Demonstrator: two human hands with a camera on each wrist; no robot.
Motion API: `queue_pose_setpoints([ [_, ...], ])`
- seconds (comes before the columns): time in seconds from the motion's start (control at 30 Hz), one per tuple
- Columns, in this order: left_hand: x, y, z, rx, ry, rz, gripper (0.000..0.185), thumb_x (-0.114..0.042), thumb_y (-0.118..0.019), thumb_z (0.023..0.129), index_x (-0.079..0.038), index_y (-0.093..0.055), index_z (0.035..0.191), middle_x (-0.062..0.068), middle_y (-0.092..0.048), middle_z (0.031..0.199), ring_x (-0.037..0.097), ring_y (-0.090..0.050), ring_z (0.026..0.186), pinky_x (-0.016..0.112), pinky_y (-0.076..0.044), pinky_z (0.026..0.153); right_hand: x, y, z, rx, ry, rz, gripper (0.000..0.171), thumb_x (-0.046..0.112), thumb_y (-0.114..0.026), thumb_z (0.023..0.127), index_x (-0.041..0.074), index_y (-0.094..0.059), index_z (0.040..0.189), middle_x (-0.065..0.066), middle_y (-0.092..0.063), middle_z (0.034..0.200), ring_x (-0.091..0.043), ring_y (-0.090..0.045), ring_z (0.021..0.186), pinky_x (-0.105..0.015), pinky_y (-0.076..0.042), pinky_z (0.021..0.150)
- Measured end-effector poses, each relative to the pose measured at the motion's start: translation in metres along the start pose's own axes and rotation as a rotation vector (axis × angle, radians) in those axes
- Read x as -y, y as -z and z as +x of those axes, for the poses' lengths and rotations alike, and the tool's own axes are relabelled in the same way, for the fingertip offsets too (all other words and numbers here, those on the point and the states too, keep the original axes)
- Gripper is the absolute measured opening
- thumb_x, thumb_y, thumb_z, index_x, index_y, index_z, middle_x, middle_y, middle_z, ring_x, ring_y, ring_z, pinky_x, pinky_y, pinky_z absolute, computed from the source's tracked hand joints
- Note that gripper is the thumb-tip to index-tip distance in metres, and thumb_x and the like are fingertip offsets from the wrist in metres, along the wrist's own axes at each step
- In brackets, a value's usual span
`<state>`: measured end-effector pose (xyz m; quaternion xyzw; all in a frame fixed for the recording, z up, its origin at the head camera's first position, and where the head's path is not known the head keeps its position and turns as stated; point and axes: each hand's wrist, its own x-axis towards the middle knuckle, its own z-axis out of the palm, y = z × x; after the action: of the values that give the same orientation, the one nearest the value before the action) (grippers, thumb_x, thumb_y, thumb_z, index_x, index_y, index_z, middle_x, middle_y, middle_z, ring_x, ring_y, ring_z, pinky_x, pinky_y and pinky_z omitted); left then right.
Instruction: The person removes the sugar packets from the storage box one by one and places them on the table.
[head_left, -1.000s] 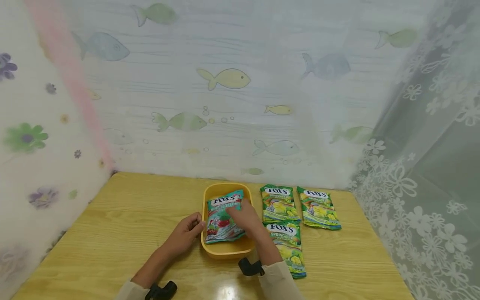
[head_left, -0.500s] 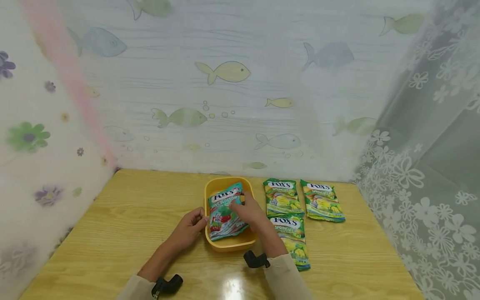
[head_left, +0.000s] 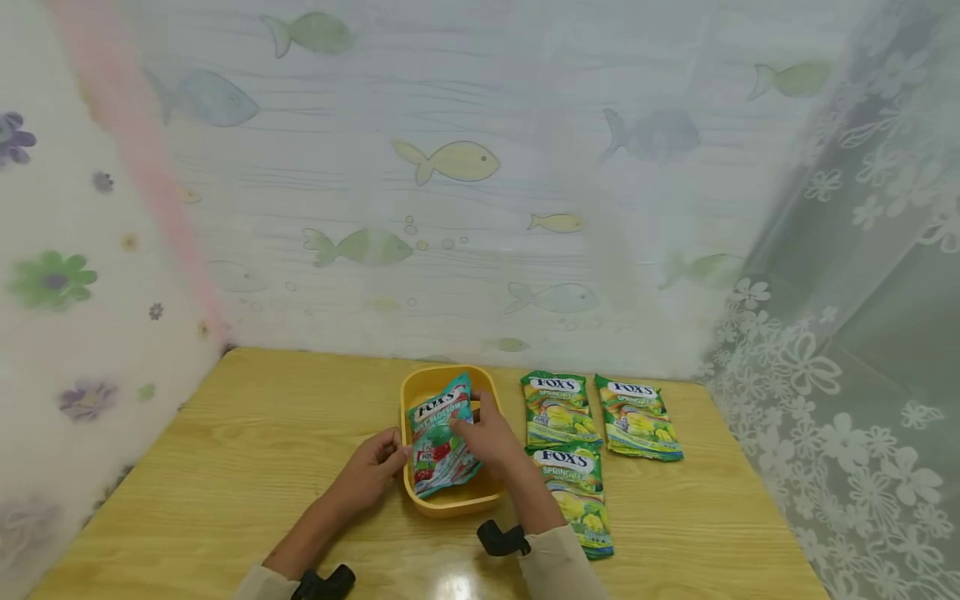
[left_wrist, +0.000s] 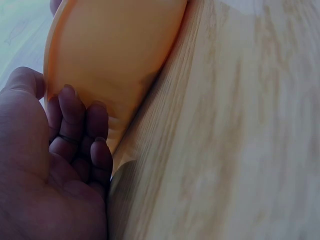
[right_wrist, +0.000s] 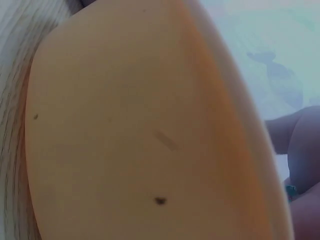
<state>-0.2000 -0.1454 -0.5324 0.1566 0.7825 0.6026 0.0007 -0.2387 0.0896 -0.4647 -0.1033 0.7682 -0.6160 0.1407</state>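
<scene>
The teal candy packet (head_left: 441, 435) sits tilted in the yellow tub (head_left: 450, 503), its lower end down inside and its top edge leaning up toward the far rim. I have the right hand (head_left: 486, 435) on it, fingers curled over the packet's right side and gripping it; I judge the step in hand to be seating this packet in the tub, not yet finished since it is not lying flat. The left hand (head_left: 372, 467) rests against the tub's left outer wall, fingers curled loosely against the plastic (left_wrist: 80, 135) with nothing pinched, so I read it as steadying the tub (left_wrist: 110, 55) rather than holding anything. The right wrist view shows only the tub's orange-yellow wall (right_wrist: 130, 130) close up and a sliver of a finger, so no detail of the grip there. The next move, as I judge it, calls for pressing or laying the packet down without tipping the tub. Just right of the tub lie three green candy packets: one near the back (head_left: 558, 409), one beside it further right (head_left: 637, 415), one nearer me (head_left: 576, 497), partly under my right forearm. The wooden table (head_left: 225, 467) carries all of it; nothing blocks the tub's opening.
</scene>
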Motion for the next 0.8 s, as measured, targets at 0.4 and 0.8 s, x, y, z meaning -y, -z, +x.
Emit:
queue_pose_setpoints([
  [0.4, 0.002, 0.003, -0.001, 0.011, -0.027, 0.007, 0.029, -0.021, -0.055, 0.113, -0.004, -0.052, 0.09, 0.021, -0.054, 0.076, 0.023, -0.053, 0.069, 0.028, -0.048, 0.067, -0.001, -0.001, -0.002, -0.091, 0.001, 0.054, 0.06, 0.008, -0.061, 0.106, 0.001, -0.033, 0.159, -0.024, -0.054, 0.126, -0.031, -0.066, 0.101, -0.041, -0.06, 0.082],
  [0.8, 0.002, 0.003, 0.0, -0.004, -0.035, 0.026, 0.028, -0.023, -0.055, 0.113, -0.005, -0.055, 0.091, 0.017, -0.055, 0.078, 0.024, -0.054, 0.069, 0.028, -0.047, 0.067, 0.012, 0.022, -0.017, -0.092, 0.03, 0.128, 0.059, 0.01, -0.056, 0.109, 0.002, -0.029, 0.161, -0.027, -0.055, 0.133, -0.028, -0.068, 0.098, -0.036, -0.058, 0.079],
])
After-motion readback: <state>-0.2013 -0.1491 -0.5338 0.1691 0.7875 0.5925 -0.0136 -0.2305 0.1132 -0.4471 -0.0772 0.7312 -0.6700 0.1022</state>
